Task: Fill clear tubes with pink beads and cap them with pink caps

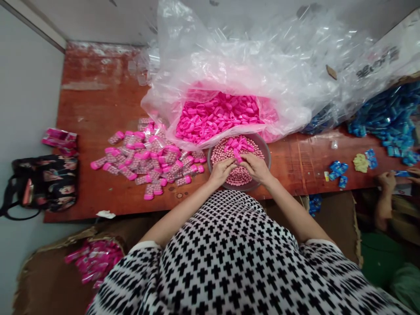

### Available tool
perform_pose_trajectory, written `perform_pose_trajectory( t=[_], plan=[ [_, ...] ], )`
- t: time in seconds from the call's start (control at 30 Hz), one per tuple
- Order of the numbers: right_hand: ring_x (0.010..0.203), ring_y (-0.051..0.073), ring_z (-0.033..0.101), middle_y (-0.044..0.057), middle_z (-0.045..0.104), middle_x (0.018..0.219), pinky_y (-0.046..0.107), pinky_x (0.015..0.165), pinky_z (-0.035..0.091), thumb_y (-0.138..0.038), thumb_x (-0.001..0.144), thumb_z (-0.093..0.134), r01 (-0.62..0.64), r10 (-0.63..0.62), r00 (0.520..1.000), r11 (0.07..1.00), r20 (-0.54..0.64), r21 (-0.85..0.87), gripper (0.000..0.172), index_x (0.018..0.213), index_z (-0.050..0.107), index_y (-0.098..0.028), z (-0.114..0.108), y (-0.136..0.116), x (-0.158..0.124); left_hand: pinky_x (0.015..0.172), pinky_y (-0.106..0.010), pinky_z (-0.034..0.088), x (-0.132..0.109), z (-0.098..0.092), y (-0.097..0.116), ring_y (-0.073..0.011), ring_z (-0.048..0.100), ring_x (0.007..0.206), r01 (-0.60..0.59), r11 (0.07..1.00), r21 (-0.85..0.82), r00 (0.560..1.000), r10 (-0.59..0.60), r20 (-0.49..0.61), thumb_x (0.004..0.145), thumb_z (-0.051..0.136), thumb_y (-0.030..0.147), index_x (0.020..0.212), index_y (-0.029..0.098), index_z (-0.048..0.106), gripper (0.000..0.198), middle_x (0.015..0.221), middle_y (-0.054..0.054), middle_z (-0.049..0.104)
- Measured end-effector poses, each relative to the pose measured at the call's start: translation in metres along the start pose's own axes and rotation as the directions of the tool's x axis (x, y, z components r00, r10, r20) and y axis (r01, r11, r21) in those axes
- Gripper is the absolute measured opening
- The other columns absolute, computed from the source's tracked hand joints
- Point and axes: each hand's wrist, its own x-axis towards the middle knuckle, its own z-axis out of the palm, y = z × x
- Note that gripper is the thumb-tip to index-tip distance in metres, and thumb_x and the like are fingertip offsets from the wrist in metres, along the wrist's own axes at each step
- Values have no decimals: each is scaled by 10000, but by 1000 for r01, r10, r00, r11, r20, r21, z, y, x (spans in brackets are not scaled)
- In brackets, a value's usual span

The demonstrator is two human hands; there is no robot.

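Note:
A round bowl full of small pink beads stands at the table's front edge, with several bright pink plastic caps lying on the beads. Over the bowl, my left hand and my right hand meet with fingers closed. A pink cap shows upright between them, pinched by my right hand. The fingertips of my left hand are pressed together near it; what they hold, if anything, is too small to make out. Behind the bowl lies an open clear bag with a heap of pink caps.
Filled bead bottles with pink caps are heaped left of the bowl. A floral bag sits at the far left. Blue packets lie to the right, near another person's hands. An open box is below left.

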Motion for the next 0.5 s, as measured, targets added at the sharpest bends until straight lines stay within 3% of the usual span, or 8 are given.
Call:
perform_pose_trajectory(
  t=[0.17,0.3,0.4,0.5],
  plan=[
    [882,188,573,104,618,956,298,790,456,-322,950,361,65,-46,996,966,80,-251,298,1101,562,-163,3,-10,-7,797,-279,498,-5,-2,0,-173,650,872,-59,995,83,998,60,-7,849,559,267,1000,171,688,221,991,-70,704],
    [777,176,546,90,590,877,269,708,433,-273,954,338,91,-40,989,920,140,-381,286,1088,561,-153,5,-18,-11,686,-238,460,-7,-4,3,-144,613,721,-164,964,208,986,154,65,884,488,249,791,150,679,234,768,-60,673],
    [741,171,543,90,590,864,264,671,424,-250,945,358,125,-51,980,907,190,-403,273,1087,565,-141,6,-14,-10,629,-225,410,-6,-8,5,-133,573,665,-208,923,325,976,173,133,878,462,207,731,151,653,247,719,-50,642],
    [758,174,567,89,612,869,271,681,445,-265,946,365,156,-74,967,927,242,-340,292,1125,558,-139,6,-5,-5,587,-218,368,0,-13,7,-125,539,614,-166,923,347,975,100,199,864,478,230,668,149,632,263,656,-33,617]
  ],
)
